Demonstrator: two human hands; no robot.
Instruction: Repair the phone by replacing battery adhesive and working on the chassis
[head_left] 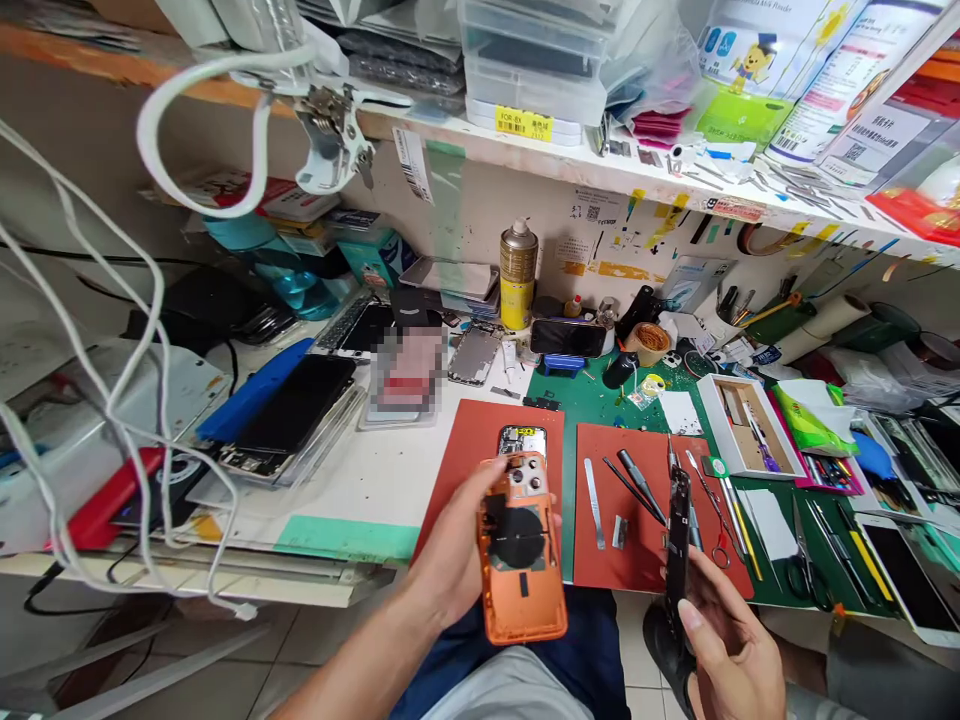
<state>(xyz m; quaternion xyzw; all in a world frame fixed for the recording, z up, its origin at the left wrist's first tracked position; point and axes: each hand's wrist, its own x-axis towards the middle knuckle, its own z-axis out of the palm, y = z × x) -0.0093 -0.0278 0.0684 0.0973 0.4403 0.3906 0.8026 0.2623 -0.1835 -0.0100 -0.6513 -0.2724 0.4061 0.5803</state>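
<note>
My left hand (457, 550) grips an orange phone back housing (523, 605) by its side edges, just off the table's front edge. Its inner side faces me, with a dark round pad in the middle and camera openings at the top. To the right, my right hand (731, 635) holds a thin black phone part (677, 550), seen nearly edge-on, so its face is hidden. Behind the housing, an opened phone body (516, 436) lies on the left red mat (450, 470), partly covered from view.
Tweezers and other tools lie on the right red mat (600, 570), with scissors (806, 560) beside it. A yellow spray can (517, 280) stands at the back. White cables (112, 400) hang at left; an overhead shelf (465, 150) crosses above. Someone's leg (806, 650) shows lower right.
</note>
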